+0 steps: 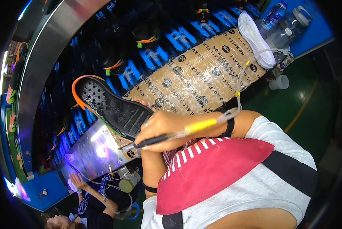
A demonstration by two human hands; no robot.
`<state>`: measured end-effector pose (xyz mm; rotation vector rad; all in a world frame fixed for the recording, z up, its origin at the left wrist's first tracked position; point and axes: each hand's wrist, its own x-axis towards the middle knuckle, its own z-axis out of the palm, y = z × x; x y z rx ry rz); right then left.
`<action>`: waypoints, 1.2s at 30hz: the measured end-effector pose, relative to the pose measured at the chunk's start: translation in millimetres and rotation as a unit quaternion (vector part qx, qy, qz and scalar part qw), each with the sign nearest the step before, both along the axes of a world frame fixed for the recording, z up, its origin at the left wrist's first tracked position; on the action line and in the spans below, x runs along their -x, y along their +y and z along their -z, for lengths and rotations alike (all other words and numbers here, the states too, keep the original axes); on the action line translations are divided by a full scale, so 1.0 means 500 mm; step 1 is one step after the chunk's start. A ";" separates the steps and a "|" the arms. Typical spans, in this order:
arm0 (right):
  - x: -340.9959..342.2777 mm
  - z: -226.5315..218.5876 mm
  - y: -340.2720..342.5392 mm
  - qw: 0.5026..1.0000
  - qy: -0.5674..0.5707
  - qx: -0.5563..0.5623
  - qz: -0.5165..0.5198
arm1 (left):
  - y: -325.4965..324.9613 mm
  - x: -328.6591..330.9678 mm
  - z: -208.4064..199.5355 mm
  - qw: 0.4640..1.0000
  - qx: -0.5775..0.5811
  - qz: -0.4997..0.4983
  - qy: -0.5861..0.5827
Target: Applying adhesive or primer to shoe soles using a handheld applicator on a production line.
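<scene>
Head view: the right hand (161,128) clenches a brush tool (175,135) against the black shoe sole (113,108). The left hand's grip is hidden behind the sole. Steady, even strokes would likely serve best.

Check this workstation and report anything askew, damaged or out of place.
Nothing looks damaged or spilled. The right hand holds a yellow-handled brush tool against the black shoe sole. A white insole lies slanted on the taped cardboard bench cover, overhanging its end.
</scene>
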<state>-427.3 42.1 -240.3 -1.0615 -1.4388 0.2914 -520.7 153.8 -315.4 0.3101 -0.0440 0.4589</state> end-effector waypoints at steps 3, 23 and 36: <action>-0.001 0.001 -0.003 0.995 0.077 0.030 0.052 | 0.001 0.005 -0.021 0.999 0.017 -0.037 0.003; -0.022 -0.002 -0.031 0.993 0.052 0.095 -0.040 | 0.088 0.038 -0.088 0.992 -0.102 -0.024 -0.074; -0.039 0.003 -0.041 0.981 -0.086 0.131 -0.112 | 0.116 0.048 -0.115 0.980 -0.150 -0.054 0.116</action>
